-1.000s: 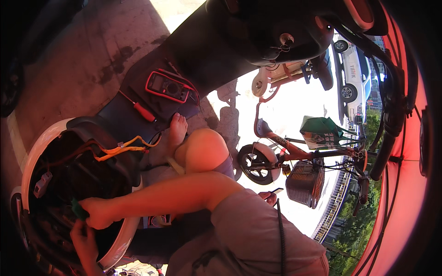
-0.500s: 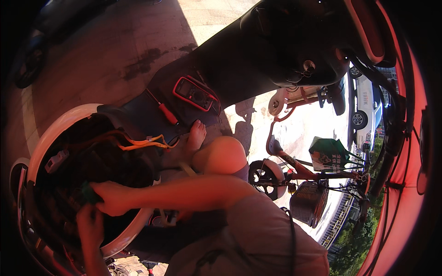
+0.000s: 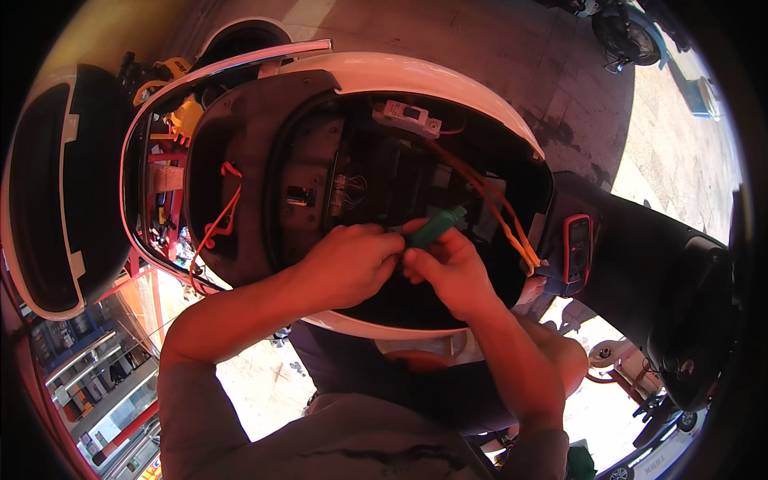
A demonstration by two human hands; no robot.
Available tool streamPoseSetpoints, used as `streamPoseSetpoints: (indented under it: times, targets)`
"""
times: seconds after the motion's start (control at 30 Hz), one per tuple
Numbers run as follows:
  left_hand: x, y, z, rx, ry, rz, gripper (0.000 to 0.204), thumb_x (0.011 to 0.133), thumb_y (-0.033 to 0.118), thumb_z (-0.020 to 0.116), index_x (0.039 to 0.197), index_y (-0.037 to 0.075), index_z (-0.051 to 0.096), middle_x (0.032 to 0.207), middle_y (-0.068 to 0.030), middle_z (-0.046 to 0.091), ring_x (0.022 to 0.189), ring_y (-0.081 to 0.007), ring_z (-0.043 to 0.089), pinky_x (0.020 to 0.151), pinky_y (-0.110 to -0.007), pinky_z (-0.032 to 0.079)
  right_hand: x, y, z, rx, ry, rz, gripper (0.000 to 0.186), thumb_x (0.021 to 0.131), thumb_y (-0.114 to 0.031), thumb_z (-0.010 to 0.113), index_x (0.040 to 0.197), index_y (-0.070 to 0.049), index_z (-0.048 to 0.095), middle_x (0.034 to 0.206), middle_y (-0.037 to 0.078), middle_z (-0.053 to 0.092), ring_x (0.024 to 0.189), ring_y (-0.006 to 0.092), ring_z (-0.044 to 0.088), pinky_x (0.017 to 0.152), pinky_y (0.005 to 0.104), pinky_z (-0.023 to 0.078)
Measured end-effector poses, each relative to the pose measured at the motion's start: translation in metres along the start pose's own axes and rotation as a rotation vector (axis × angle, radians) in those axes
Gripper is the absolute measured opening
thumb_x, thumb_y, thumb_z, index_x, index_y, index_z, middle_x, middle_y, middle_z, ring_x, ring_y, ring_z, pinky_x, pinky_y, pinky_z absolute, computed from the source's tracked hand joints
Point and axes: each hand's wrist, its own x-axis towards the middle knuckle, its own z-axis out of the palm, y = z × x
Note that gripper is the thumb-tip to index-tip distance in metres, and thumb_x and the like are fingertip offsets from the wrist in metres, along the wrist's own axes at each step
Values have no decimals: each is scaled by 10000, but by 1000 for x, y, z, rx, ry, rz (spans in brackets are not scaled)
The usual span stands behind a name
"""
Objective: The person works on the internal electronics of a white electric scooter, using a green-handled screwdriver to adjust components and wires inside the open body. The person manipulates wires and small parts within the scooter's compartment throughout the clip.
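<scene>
My right hand (image 3: 456, 276) is closed on a small green object (image 3: 428, 232), perhaps a connector or casing, held over a scooter's open storage compartment (image 3: 480, 88) with a white rim. My left hand (image 3: 360, 264) is curled closed beside it, fingertips meeting the right hand's; what it grips is hidden. A white switch unit (image 3: 404, 118) sits at the compartment's far wall, with orange wires (image 3: 518, 240) running down its right side. Thin pale wires (image 3: 350, 192) lie above my left hand. A red wire (image 3: 232, 204) hangs over the dark left section.
A red-cased multimeter (image 3: 577, 248) rests on the black footboard at right. A black panel with pale trim (image 3: 44, 192) stands at far left, above a glass display case (image 3: 96, 376). Another scooter (image 3: 628, 40) is parked at top right, and a white car (image 3: 664, 452) shows bottom right.
My view has swung from the footboard and street onto the compartment, which now fills the middle. My hands appear more upright in it, still together at the green object.
</scene>
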Motion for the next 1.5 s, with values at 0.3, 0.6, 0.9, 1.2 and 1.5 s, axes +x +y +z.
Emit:
streamPoseSetpoints:
  times: [0.3,0.6,0.9,1.2,1.5]
  targets:
    - [-1,-8,5,-7,10,60,92,880,122,672,945,59,683,822,-158,658,770,-385,677,655,-484,557,-2,2,-2,-12,6,5,319,972,-96,717,1278,-51,639,1042,66,710,875,127,686,779,274,570]
    - [1,-3,1,-73,-21,-32,161,852,76,641,985,-3,686,888,-235,710,855,-432,700,747,-514,569,-2,6,0,-165,35,-124,193,940,22,612,1117,-55,602,947,36,666,854,107,651,764,260,544]
    - [1,-2,-3,-40,-120,-155,208,855,27,632,1054,-13,675,988,-220,725,956,-417,707,812,-484,575,0,3,-2,-50,-21,-105,198,928,27,647,1100,-65,613,923,20,660,811,94,625,747,251,522]
    - [-1,2,-15,154,-268,-147,189,895,29,622,1074,-26,654,963,-228,702,914,-439,698,736,-509,565,6,3,3,43,-43,-68,184,939,49,667,1082,-66,650,908,-23,630,798,46,590,692,206,474]
    - [2,0,-18,135,-222,-89,199,910,50,636,1100,-3,661,970,-211,693,895,-417,691,750,-490,564,4,-3,-2,7,-3,-4,192,912,53,691,1071,-51,666,923,-9,657,826,58,620,725,213,508]
